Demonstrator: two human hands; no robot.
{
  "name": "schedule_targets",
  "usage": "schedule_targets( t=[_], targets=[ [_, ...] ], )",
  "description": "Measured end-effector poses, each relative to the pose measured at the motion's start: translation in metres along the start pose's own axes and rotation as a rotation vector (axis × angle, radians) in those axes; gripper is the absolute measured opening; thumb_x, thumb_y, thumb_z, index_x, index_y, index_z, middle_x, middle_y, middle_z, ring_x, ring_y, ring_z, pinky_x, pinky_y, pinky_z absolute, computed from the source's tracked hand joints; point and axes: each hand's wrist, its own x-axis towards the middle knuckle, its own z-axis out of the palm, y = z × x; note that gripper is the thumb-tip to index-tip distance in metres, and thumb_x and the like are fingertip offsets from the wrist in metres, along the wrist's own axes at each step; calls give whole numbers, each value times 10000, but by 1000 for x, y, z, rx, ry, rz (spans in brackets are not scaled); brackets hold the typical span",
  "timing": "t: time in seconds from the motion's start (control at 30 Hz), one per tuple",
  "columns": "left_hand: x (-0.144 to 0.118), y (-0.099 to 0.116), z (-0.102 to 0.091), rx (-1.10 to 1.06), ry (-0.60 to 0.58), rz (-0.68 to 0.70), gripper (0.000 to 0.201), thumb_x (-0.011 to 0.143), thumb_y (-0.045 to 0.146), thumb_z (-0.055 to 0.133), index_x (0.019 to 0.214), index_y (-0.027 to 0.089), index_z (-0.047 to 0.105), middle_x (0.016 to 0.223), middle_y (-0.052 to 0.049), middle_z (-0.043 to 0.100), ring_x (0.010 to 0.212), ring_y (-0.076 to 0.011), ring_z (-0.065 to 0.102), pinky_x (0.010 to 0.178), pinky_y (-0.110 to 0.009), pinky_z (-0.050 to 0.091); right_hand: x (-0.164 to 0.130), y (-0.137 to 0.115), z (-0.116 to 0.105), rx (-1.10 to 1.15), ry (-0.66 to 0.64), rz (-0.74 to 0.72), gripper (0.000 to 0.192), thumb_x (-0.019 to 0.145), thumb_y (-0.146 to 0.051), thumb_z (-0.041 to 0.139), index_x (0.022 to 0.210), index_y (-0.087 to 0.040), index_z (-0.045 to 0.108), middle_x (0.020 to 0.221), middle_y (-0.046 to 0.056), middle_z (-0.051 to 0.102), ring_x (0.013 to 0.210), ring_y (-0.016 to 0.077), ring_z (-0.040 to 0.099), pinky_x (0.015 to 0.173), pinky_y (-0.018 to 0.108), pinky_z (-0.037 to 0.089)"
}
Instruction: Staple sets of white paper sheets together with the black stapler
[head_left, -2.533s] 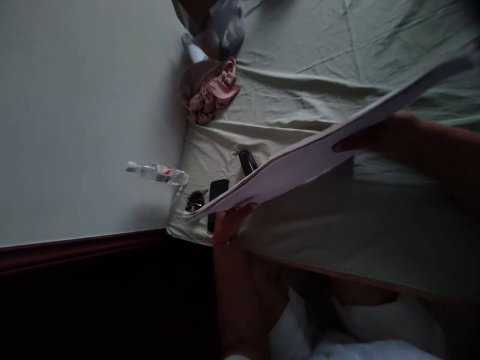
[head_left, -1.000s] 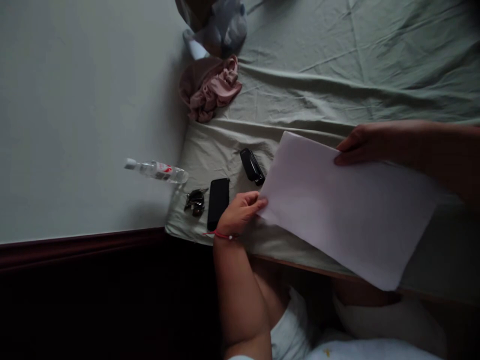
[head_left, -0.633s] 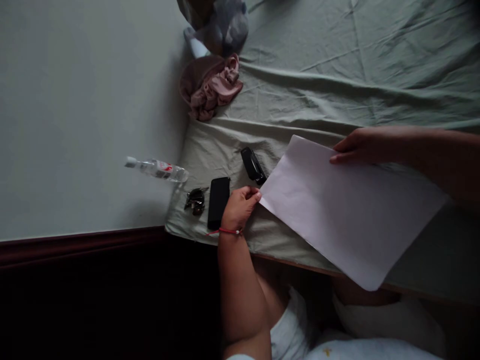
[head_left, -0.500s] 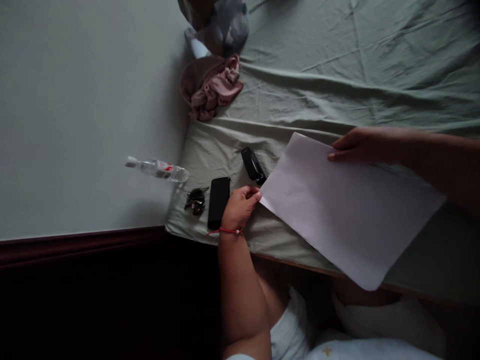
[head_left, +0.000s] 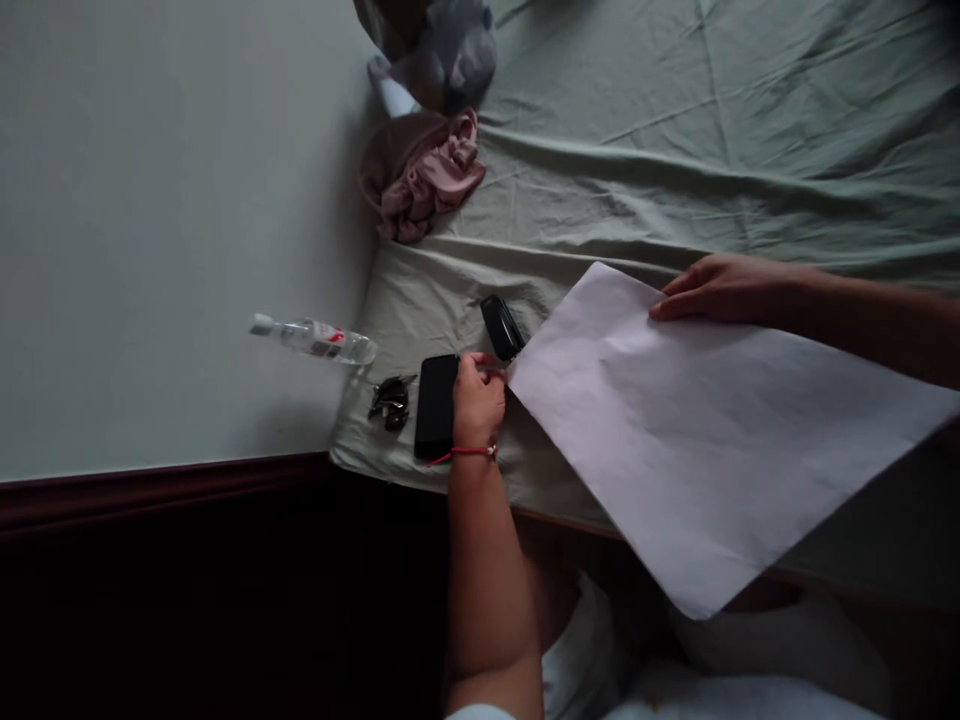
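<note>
A black stapler [head_left: 501, 327] lies on the bed sheet, its near end by the paper's corner. The curled fingers of my left hand [head_left: 478, 400] pinch that near end, though the fingertips are partly lost in shadow. A red string bracelet circles the wrist. My right hand [head_left: 709, 287] holds white paper [head_left: 697, 430] by its far edge, thumb on top and fingers underneath. The paper slants over the edge of the bed toward my lap. Whether it is one sheet or more, I cannot tell. Just left of my left hand lies a black phone [head_left: 435, 407], partly covered by it.
Beside the phone lies a bunch of keys [head_left: 391, 402]. A clear plastic bottle [head_left: 315, 338] with a white cap is near the wall [head_left: 150, 220]. Crumpled pink cloth [head_left: 427, 180] and a plastic bag [head_left: 461, 55] sit farther back on the green sheet [head_left: 637, 170].
My left hand has let go of the paper's corner and shifted to the stapler, whose near end has moved slightly left. The paper has turned, its right end swinging outward, still in my right hand.
</note>
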Motion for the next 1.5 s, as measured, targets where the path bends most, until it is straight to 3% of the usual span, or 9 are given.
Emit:
schedule_targets(
  t=[0.27, 0.4, 0.47, 0.57, 0.8, 1.03, 1.2, 1.33, 1.5],
  targets=[
    [5, 6, 5, 31, 94, 61, 112, 826, 113, 632, 896, 200, 634, 780, -17, 692, 720, -172, 658, 693, -269, 491, -3, -2, -5, 16, 56, 11, 175, 938, -267, 681, 967, -117, 765, 691, 33, 707, 492, 81, 563, 491, 166, 486],
    [3, 7, 0, 40, 274, 308, 366, 816, 10, 560, 1066, 209, 739, 1108, -66, 782, 1042, -189, 723, 976, -324, 530, 0, 2, -6, -6, 55, -14, 225, 929, -320, 691, 994, -119, 768, 742, 65, 719, 542, 103, 592, 530, 195, 512],
    [0, 8, -2, 48, 267, 456, 458, 817, -33, 510, 1082, 225, 780, 1220, -61, 783, 1200, -188, 697, 1111, -360, 487, 1, 3, -7, -35, 58, -18, 243, 931, -342, 690, 1007, -127, 773, 776, 72, 725, 563, 107, 597, 559, 213, 520],
    [-4, 11, -2, 2, 188, 547, 437, 864, -25, 487, 1010, 220, 818, 1196, -57, 806, 1212, -189, 717, 1146, -383, 492, 2, 5, -8, -55, 77, -13, 239, 932, -342, 696, 1012, -133, 778, 816, 73, 728, 585, 103, 596, 582, 223, 507],
    [-9, 18, 2, 42, 188, 482, 250, 926, 94, 639, 1005, 232, 833, 1183, -52, 815, 1179, -208, 724, 1130, -422, 514, 8, 9, -16, -97, 107, -5, 243, 892, -403, 725, 930, -168, 776, 795, 61, 706, 581, 112, 560, 575, 259, 467],
    [-14, 21, 7, 137, 176, 460, 297, 895, 53, 659, 1002, 261, 841, 1211, -51, 809, 1197, -242, 706, 1167, -490, 455, 3, 4, -18, -154, 134, 14, 216, 888, -393, 733, 844, -181, 744, 670, 28, 637, 545, 94, 508, 526, 236, 407],
    [-21, 17, 11, 194, 204, 434, 428, 871, 9, 621, 1079, 317, 833, 1306, -33, 772, 1248, -273, 667, 1193, -571, 390, 0, 5, -14, -54, 84, 11, 193, 883, -383, 719, 885, -190, 732, 686, 37, 657, 557, 116, 556, 550, 245, 455],
    [-18, 14, 7, 94, 134, 429, 432, 861, 4, 592, 1071, 293, 834, 1291, -31, 781, 1260, -242, 677, 1190, -507, 432, -1, 8, -14, -1, -21, 15, 151, 874, -351, 687, 920, -209, 714, 716, 53, 695, 652, 180, 674, 594, 267, 520],
    [-16, 9, -1, -219, 66, 338, 314, 906, 178, 640, 1179, 238, 785, 1350, -70, 750, 1288, -201, 676, 1122, -375, 507, -11, 7, -24, -43, -180, -23, 240, 829, -415, 753, 900, -188, 727, 752, 96, 719, 671, 194, 693, 603, 270, 534]
  ],
)
